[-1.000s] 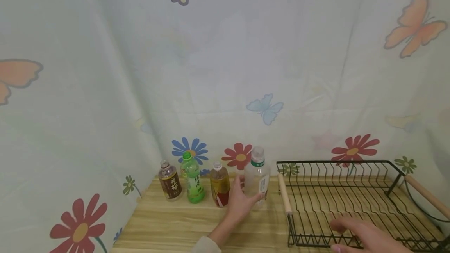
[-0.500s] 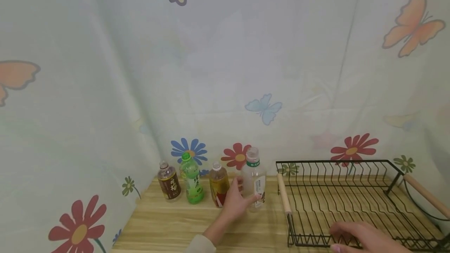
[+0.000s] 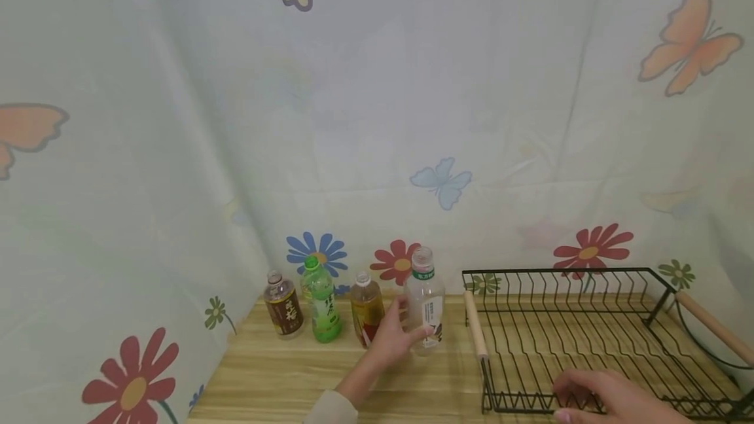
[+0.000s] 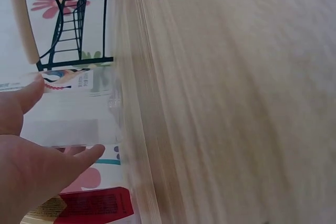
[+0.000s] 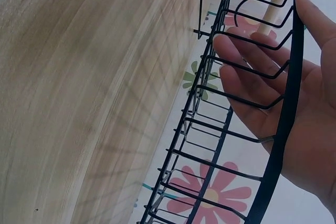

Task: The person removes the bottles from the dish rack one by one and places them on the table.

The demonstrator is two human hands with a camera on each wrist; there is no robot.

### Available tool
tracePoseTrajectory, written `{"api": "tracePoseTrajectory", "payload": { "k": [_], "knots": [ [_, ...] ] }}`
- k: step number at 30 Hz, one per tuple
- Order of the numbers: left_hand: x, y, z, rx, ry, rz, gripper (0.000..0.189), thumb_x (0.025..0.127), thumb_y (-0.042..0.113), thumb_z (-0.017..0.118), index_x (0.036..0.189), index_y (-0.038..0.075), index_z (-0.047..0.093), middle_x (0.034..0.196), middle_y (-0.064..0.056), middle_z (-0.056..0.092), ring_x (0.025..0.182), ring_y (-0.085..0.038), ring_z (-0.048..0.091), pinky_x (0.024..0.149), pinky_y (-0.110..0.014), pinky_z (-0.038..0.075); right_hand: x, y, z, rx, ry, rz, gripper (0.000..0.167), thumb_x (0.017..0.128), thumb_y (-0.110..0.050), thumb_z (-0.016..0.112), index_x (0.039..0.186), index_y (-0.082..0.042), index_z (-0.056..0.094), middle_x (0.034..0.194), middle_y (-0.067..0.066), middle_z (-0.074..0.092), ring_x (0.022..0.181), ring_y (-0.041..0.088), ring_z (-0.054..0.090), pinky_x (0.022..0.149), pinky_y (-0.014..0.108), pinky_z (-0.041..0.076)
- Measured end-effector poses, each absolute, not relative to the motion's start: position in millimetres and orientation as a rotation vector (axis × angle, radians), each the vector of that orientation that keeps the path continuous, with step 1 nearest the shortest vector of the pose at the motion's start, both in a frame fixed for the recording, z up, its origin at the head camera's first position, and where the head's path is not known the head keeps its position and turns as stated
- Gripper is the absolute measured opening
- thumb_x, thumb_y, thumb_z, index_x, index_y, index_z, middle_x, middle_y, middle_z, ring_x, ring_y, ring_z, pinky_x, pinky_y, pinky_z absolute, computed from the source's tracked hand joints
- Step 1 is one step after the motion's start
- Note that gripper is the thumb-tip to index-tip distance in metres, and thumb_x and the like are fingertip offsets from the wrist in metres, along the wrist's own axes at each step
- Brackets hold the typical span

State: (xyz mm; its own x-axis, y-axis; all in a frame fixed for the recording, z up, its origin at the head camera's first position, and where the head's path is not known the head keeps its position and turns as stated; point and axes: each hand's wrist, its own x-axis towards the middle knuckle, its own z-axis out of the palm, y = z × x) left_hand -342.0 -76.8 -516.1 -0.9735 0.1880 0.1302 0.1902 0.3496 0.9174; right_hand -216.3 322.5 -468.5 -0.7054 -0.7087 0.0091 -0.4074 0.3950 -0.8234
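Observation:
My left hand [image 3: 393, 337] spans a clear plastic bottle [image 3: 423, 293] with a green neck band, standing uncapped on the table. The thumb [image 4: 32, 94] lies against its label and the fingers [image 4: 86, 157] are on the other side. Left of it, in a row, stand an amber bottle with a red-and-yellow label [image 3: 366, 309], a green bottle [image 3: 321, 300] and a brown-labelled bottle [image 3: 284, 305]. My right hand [image 3: 607, 398] is at the front side of a black wire dish rack [image 3: 565, 270], loosely bent fingers [image 5: 257, 61] seen behind its wires, holding nothing.
The rack's wooden handles [image 3: 477, 326] are at its left and right ends, the left one just right of the clear bottle. A flower-and-butterfly curtain [image 3: 377, 116] hangs behind the wood-grain table [image 3: 283, 371].
The clear bottle has shifted slightly left and toward me and turned, bringing its label round to the front. My left hand moved with it. The right hand has barely moved.

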Motion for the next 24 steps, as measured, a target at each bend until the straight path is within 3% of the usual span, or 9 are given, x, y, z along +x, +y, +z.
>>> {"api": "tracePoseTrajectory", "payload": {
  "k": [8, 15, 24],
  "knots": [
    [-341.5, -77.6, -513.0, -0.372, -2.603, -1.817, 0.080, 0.092, 0.035, 0.085, 0.156, 0.014, 0.041, 0.160, -0.016, 0.046, 0.145, -0.042, 0.048, 0.112, -0.061, 0.046, -215.4, 322.6, -467.6, -0.923, 2.339, -1.209, 0.020, 0.110, -0.011, 0.057, 0.121, 0.000, 0.069, 0.102, -0.017, 0.069, 0.086, 0.003, 0.065, 0.067, 0.027, 0.054],
    [-339.5, -79.8, -509.8, -0.375, -2.618, -1.877, 0.085, 0.093, 0.034, 0.084, 0.160, 0.013, 0.036, 0.163, -0.021, 0.041, 0.147, -0.047, 0.043, 0.114, -0.065, 0.042, -215.9, 322.4, -467.6, -0.933, 2.321, -1.217, 0.019, 0.110, -0.011, 0.055, 0.122, -0.003, 0.069, 0.103, -0.016, 0.069, 0.087, 0.004, 0.066, 0.068, 0.027, 0.055],
    [-344.2, -82.9, -513.4, -0.399, -2.630, -1.900, 0.088, 0.093, 0.038, 0.083, 0.162, 0.016, 0.034, 0.167, -0.017, 0.037, 0.151, -0.045, 0.038, 0.117, -0.065, 0.038, -216.1, 322.3, -467.9, -0.954, 2.320, -1.221, 0.020, 0.110, -0.010, 0.055, 0.122, 0.000, 0.068, 0.103, -0.016, 0.069, 0.087, 0.004, 0.066, 0.068, 0.027, 0.055]
  ]
}}
